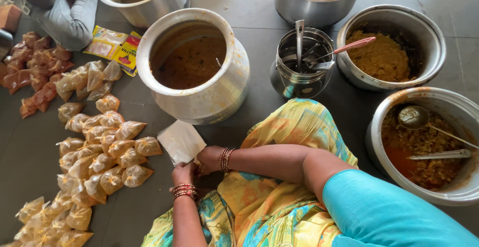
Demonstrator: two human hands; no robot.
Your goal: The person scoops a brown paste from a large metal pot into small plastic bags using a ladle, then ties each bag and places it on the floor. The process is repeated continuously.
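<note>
Plastic bags (181, 141) pinched by both hands (197, 166), beside big pot (219, 95) and filled packets (107, 152).

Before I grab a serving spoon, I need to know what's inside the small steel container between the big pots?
The small steel container holds several metal ladles, handles sticking up. Its dark interior hides their bowls and whatever lies at the bottom.

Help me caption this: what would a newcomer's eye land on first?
Probably the big steel pot of brown gravy at centre, ringed by other filled pots. Left of it, tied food pouches spread across the floor. Below the pot, the left hand and right hand hold a stack of clear bags.
</note>
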